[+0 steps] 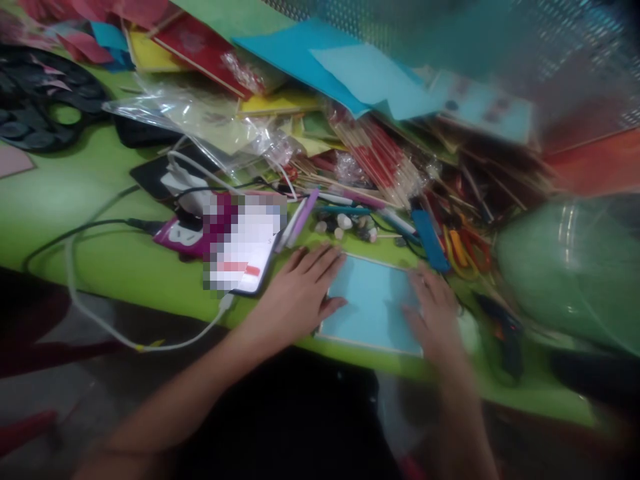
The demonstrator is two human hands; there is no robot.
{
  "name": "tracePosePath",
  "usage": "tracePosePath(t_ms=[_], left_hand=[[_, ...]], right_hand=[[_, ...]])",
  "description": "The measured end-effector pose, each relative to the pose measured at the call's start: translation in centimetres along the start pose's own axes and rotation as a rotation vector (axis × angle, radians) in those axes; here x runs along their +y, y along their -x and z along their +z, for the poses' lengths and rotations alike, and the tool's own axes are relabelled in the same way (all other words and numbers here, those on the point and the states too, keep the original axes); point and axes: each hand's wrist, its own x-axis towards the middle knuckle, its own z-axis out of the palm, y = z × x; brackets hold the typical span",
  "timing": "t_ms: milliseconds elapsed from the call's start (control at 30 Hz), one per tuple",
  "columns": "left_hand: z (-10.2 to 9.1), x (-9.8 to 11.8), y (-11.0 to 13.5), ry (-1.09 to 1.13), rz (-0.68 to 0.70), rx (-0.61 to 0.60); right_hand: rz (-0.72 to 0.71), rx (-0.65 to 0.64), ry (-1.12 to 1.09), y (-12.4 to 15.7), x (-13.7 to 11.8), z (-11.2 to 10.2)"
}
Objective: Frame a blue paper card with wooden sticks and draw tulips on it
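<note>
A light blue sheet (376,303) with a pale edge lies flat near the front of the green table. My left hand (303,293) rests along its left side, fingers stretched out and thumb on the sheet. On the opposite side, my right hand (434,307) touches the right edge with its fingers extended, somewhat blurred. Both palms face down and neither hand grips anything. Just left of my left hand lies a phone (247,247), its screen partly pixelated, with a white cable (225,303) at its lower end.
Small pebbles (345,225), pens (303,217), a blue-handled tool (430,240) and scissors (457,250) lie behind the sheet. A glue gun (503,333) and a large green rounded object (575,267) stand right. Coloured paper (320,60), plastic wrapping and a black palette (45,100) fill the back.
</note>
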Motion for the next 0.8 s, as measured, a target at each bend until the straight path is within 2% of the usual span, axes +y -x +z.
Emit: tracePosePath(t_ms=[100,433,800], left_hand=[[0.0,0.0,0.0,0.009,-0.002,-0.004],[0.4,-0.2,0.1,0.012,0.002,0.004],[1.0,-0.6,0.6,0.058,0.023,0.119]], right_hand=[[-0.029,-0.045,0.005,0.0,0.0,0.3],[0.024,0.04,-0.031,-0.2,-0.1,0.2],[0.022,0.067,-0.047,-0.6,0.1,0.2]])
